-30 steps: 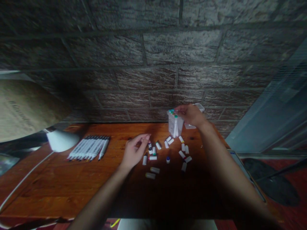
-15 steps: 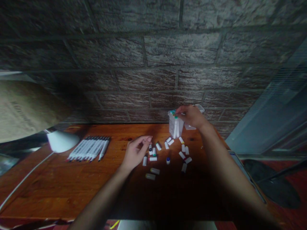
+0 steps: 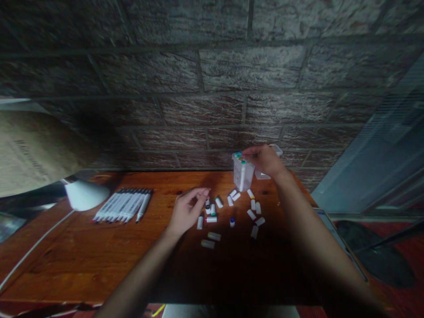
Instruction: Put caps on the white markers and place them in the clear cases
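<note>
My right hand (image 3: 263,159) is at the top of a clear plastic box (image 3: 248,179), its fingertips pinched at the rim on what appears to be a marker's end, mostly hidden by the fingers. Inside the box a white marker with a green end (image 3: 243,174) stands upright, and more coloured ends show at the top. My left hand (image 3: 188,210) hovers over the table with thumb and forefinger pressed together; whatever they hold, if anything, I cannot make out. Just right of it lie white marker caps (image 3: 211,219) with coloured ends. A blue-topped cap (image 3: 232,222) stands upright.
A row of white markers (image 3: 122,205) lies at the left, beside a lamp with a white base (image 3: 86,195) and paper-like shade (image 3: 39,154). A clear lid (image 3: 275,150) is behind my right hand. A tablet-like device (image 3: 341,243) lies along the right table edge. A brick wall (image 3: 185,110) rises behind.
Two white marker barrels showed at the front of the box before; only one shows there now. My right hand has shifted very slightly left; my left hand stays in place.
</note>
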Demonstrator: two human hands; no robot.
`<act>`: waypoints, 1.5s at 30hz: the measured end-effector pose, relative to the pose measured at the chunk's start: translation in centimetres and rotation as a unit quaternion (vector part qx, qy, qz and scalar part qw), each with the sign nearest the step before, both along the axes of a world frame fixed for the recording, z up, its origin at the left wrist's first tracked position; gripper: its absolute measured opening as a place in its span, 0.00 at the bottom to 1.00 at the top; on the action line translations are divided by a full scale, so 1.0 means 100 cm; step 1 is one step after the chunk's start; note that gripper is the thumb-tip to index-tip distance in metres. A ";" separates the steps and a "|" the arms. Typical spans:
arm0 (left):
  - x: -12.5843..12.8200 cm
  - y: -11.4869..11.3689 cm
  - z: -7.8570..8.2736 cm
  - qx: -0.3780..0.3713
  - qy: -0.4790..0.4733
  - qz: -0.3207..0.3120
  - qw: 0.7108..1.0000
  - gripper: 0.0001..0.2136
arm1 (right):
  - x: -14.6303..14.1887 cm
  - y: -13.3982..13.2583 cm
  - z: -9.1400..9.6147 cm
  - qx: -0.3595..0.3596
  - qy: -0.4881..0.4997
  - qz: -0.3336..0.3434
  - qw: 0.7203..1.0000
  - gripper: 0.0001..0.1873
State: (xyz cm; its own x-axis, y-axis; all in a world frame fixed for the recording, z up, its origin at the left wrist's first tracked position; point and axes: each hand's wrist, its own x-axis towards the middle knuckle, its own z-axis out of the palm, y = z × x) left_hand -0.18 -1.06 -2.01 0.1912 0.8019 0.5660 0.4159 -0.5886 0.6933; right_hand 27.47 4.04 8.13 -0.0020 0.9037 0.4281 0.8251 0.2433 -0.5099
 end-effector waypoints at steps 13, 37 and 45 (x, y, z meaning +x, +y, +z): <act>-0.001 0.002 0.001 0.015 0.011 0.009 1.000 0.13 | 0.006 0.000 0.004 0.006 -0.045 -0.021 0.999 0.12; -0.045 0.023 0.003 -0.160 0.331 0.281 0.886 0.15 | -0.032 -0.086 -0.078 0.105 0.054 0.036 0.992 0.22; -0.087 0.025 0.015 -0.230 0.341 0.407 0.816 0.20 | -0.027 -0.074 -0.093 0.127 0.081 0.065 0.986 0.26</act>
